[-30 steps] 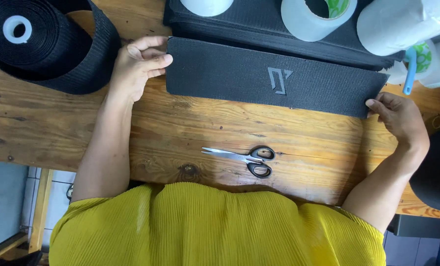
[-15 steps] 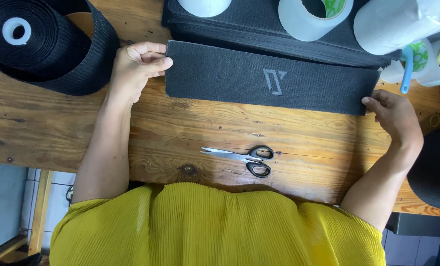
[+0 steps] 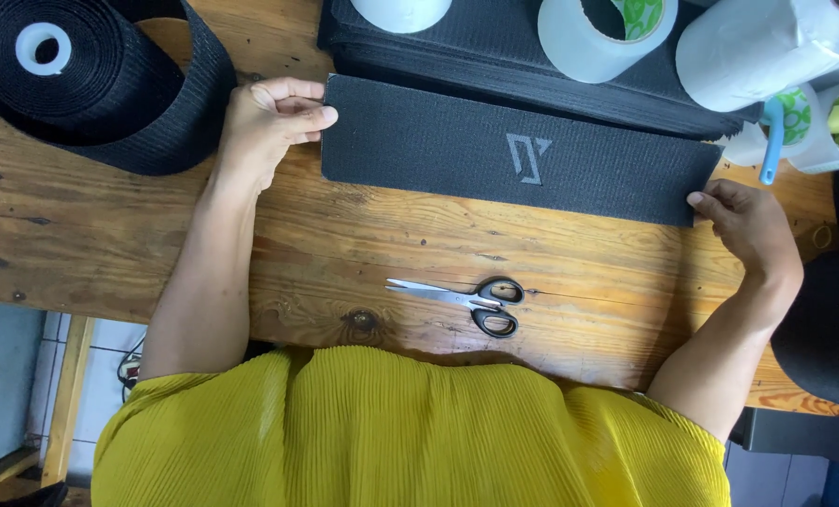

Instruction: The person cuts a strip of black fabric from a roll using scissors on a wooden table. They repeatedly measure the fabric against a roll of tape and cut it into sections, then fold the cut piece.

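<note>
Yellow pleated fabric covers your torso nearest the camera. Beyond it, black-handled scissors (image 3: pixel 471 300) lie on the wooden surface (image 3: pixel 109 244). Farther on, your left hand (image 3: pixel 267 127) has its fingers clamped on the left end of a black webbing strip (image 3: pixel 494 150) with a grey emblem, lying flat; your right hand (image 3: pixel 748 225) pinches its right end. Farthest left sits a black webbing roll (image 3: pixel 100 80); white tape rolls (image 3: pixel 598 33) stand far right.

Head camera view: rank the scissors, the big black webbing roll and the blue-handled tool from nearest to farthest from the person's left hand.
From the left hand:
1. Big black webbing roll, just to its left, almost touching.
2. Scissors, lower right, near the table's front edge.
3. Blue-handled tool, far right, among the white rolls.
</note>
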